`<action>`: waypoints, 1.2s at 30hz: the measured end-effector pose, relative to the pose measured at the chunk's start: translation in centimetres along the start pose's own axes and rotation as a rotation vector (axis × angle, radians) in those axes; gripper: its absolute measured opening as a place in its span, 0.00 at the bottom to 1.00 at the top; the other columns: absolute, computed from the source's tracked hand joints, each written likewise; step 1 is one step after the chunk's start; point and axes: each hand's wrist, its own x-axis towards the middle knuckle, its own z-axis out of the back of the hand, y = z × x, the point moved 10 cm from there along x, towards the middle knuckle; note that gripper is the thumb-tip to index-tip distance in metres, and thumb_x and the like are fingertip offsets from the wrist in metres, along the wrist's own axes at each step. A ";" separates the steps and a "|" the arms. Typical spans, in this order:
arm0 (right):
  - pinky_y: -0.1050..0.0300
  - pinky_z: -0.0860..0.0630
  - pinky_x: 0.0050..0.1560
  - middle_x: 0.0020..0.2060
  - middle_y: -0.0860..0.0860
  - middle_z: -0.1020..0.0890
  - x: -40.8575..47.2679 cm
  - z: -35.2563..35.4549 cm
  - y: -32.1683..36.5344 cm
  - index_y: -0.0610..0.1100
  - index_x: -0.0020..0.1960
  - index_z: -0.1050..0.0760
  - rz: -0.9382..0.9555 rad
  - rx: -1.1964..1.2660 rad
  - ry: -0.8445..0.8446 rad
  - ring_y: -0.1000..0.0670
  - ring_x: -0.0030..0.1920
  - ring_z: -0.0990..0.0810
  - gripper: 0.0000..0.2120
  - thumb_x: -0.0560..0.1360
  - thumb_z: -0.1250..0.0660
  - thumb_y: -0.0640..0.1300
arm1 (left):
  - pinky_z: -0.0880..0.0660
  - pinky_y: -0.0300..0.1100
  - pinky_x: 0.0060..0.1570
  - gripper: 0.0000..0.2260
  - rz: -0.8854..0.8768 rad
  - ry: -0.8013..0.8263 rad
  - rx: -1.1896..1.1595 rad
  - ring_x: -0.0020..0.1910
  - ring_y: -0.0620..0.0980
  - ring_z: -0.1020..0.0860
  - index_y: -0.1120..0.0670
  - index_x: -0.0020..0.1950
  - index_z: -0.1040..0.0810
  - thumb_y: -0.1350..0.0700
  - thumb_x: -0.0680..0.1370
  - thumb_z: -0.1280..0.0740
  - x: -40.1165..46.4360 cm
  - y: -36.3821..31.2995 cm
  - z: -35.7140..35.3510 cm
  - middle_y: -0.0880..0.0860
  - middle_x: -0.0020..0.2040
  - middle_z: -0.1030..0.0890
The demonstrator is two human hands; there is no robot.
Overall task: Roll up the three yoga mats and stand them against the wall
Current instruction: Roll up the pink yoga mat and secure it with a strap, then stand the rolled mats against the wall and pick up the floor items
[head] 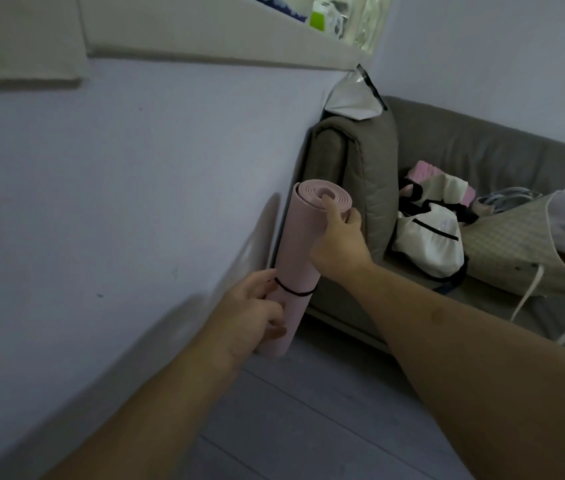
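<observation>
A rolled pink yoga mat (300, 251) stands upright on the floor, close to the pale wall (118, 202) and beside the sofa's arm. A thin black band circles its lower part. My left hand (253, 313) grips the mat low down, fingers curled round it near the band. My right hand (338, 237) holds the top end, with fingers over the rolled edge and the thumb on the side. Whether the mat touches the wall is hidden by the roll itself. No other mats are in view.
A grey sofa (481, 157) fills the corner to the right, its arm (360, 174) right beside the mat. Bags and clothes (447, 233) lie on its seat. A white sill (204, 43) juts out above. Grey plank floor (308, 410) lies below.
</observation>
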 end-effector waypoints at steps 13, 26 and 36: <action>0.58 0.25 0.48 0.60 0.46 0.18 -10.6 -1.6 -2.6 0.47 0.65 0.21 -0.014 -0.059 0.088 0.50 0.52 0.21 0.17 0.78 0.36 0.37 | 0.15 0.50 0.51 0.18 -0.009 -0.140 0.065 0.52 0.53 0.14 0.55 0.60 0.16 0.71 0.77 0.36 -5.7 -0.5 2.3 0.51 0.51 0.13; 0.50 0.18 0.42 0.33 0.56 0.15 -44.8 -5.3 18.1 0.54 0.42 0.18 0.203 0.210 0.524 0.53 0.33 0.16 0.17 0.76 0.32 0.31 | 0.25 0.41 0.33 0.06 -0.068 -0.570 0.132 0.33 0.48 0.20 0.57 0.43 0.18 0.61 0.79 0.31 -40.1 -1.9 19.2 0.51 0.34 0.18; 0.45 0.17 0.49 0.69 0.54 0.39 -59.0 -12.3 36.9 0.71 0.77 0.45 0.754 -0.207 0.526 0.43 0.56 0.19 0.41 0.73 0.26 0.56 | 0.28 0.29 0.36 0.07 -0.273 -0.930 0.397 0.41 0.37 0.20 0.45 0.48 0.20 0.57 0.81 0.31 -59.7 -7.2 30.4 0.39 0.41 0.17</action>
